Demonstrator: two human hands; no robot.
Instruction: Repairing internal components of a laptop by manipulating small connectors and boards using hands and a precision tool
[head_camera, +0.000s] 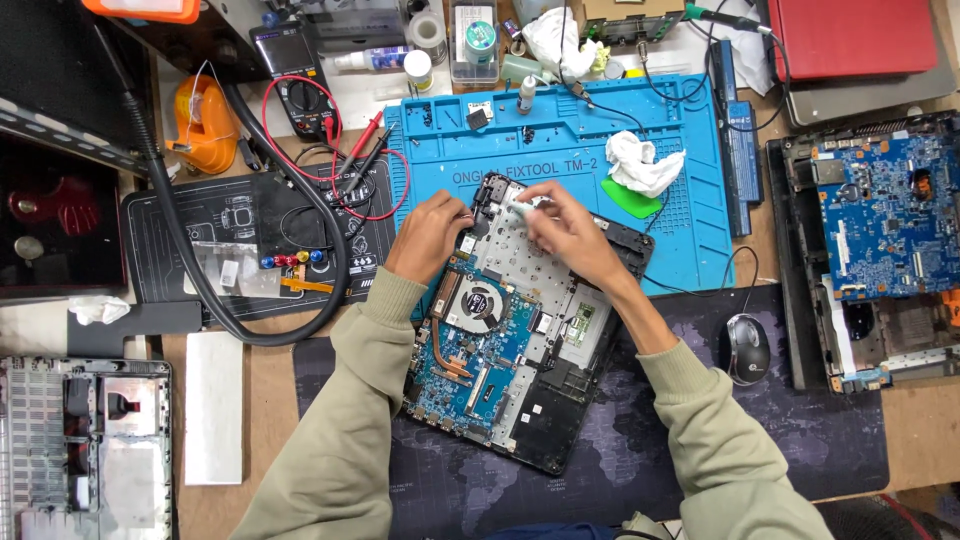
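An opened laptop (520, 350) lies tilted across the blue work mat (690, 240) and a dark desk mat, its blue circuit board, fan and silver metal plate exposed. My left hand (428, 235) rests on the laptop's upper left edge, fingers curled against it. My right hand (562, 230) pinches a small white wad, probably tissue (522, 208), against the far end of the silver plate. Both sleeves are olive green.
A crumpled white tissue (642, 162) and green pick (630, 197) lie on the blue mat. A mouse (747, 348) sits right, beside another stripped laptop (870, 250). A multimeter (300, 85) with red leads, black hose and orange tape dispenser (203, 122) stand left.
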